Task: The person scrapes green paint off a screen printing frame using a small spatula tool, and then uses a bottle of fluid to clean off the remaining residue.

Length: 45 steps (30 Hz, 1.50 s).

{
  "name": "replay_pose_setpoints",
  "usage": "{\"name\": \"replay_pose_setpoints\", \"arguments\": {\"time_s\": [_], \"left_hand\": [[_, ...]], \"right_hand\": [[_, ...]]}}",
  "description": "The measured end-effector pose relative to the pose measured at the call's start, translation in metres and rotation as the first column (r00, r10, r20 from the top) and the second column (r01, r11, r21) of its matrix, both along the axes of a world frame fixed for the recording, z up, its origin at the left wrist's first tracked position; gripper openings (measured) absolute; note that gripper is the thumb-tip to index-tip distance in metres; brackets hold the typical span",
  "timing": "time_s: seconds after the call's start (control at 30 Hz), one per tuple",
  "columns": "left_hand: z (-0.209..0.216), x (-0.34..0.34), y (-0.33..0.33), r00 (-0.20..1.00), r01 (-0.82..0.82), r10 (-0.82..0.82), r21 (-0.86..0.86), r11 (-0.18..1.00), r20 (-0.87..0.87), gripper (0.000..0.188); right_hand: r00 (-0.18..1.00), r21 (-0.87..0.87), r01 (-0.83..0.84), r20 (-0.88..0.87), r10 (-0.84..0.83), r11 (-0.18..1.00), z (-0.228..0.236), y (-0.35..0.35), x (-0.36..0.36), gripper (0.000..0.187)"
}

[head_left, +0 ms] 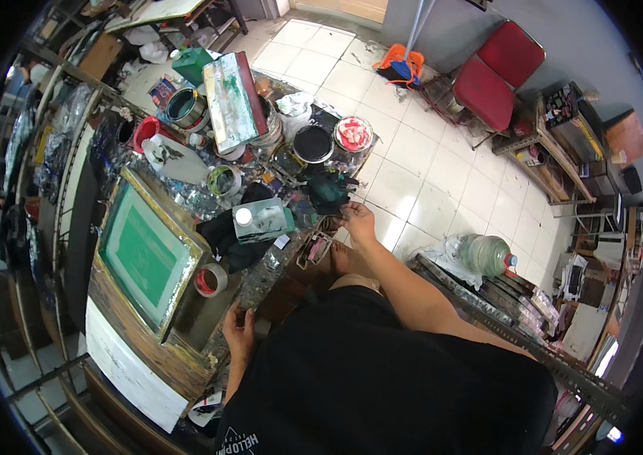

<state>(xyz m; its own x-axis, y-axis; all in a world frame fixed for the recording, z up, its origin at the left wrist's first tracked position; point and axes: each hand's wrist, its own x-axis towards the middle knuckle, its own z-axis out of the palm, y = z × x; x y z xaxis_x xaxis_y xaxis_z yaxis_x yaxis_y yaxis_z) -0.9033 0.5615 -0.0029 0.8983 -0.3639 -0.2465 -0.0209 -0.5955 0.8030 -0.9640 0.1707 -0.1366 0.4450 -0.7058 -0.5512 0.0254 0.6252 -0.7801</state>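
Note:
My right hand (357,222) reaches to the far right edge of the paint-stained worktable. Its fingers are drawn together at the lower edge of a dark, crumpled cloth (327,192); its fingertips are partly hidden. Near the table's front edge, my left hand (239,331) has its fingers apart and holds nothing. Close to it stands a roll of tape (211,280). A framed printing screen (147,254) with green mesh lies to the left. Between the hands, a translucent jug (262,221) with a white cap rests beside a black cloth (229,241).
Paint cans, including an open black one (313,143) and one with red and white paint (353,134), crowd the table's far end. A white sheet (128,364) hangs off the near left. A red chair (492,83) and a water bottle (486,255) are to the right.

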Motion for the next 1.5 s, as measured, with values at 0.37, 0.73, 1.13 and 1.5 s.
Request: {"name": "replay_pose_setpoints", "arguments": {"time_s": [0.37,0.73,1.13,1.5], "left_hand": [[-0.023,-0.054,0.069,0.994,-0.106,0.106,0.217,0.97,0.013,0.032],[-0.092,-0.096,0.174,0.964,-0.059,0.153,0.386,0.921,-0.217,0.04],[-0.156,-0.113,0.243,0.864,-0.304,0.428,0.404,0.863,-0.266,0.055],[-0.137,-0.159,0.352,0.179,-0.953,0.968,0.276,0.126,0.176,0.041]], "right_hand": [[0.958,-0.083,-0.272,0.075,0.278,0.959,0.054,-0.054,-0.061,0.016],[0.845,-0.176,-0.535,-0.085,0.528,0.826,0.172,-0.042,-0.092,0.022],[0.546,-0.083,-0.837,-0.145,0.825,0.54,0.231,0.155,-0.026,0.031],[-0.221,-0.116,-0.965,-0.11,0.969,-0.234,0.199,0.42,0.081,0.02]]}}
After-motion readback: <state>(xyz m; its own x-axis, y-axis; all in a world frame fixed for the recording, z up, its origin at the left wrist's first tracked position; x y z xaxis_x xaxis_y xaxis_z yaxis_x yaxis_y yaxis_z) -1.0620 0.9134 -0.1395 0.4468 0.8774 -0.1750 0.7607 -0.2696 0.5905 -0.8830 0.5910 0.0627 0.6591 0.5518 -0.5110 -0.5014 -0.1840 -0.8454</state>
